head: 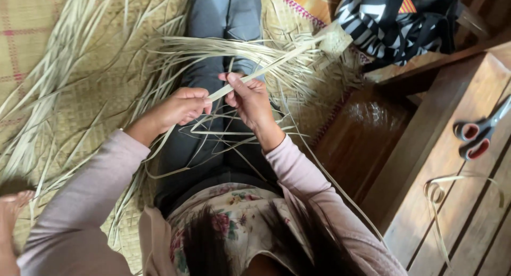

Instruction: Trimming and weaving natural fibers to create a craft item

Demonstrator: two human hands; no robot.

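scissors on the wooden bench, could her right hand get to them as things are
Probably yes: the scissors lie in the open on the wooden bench on that side with nothing between, though the right hand is now holding a pale leaf strip.

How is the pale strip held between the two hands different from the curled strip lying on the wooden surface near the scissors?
The held strip runs straight and taut, pinched by the left hand and the right hand; the curled strip lies loose, and no hand touches it. The held strip leads up to a small woven piece; the curled strip loops into a coil beside the scissors. Both are thin, pale, dried leaf strips.
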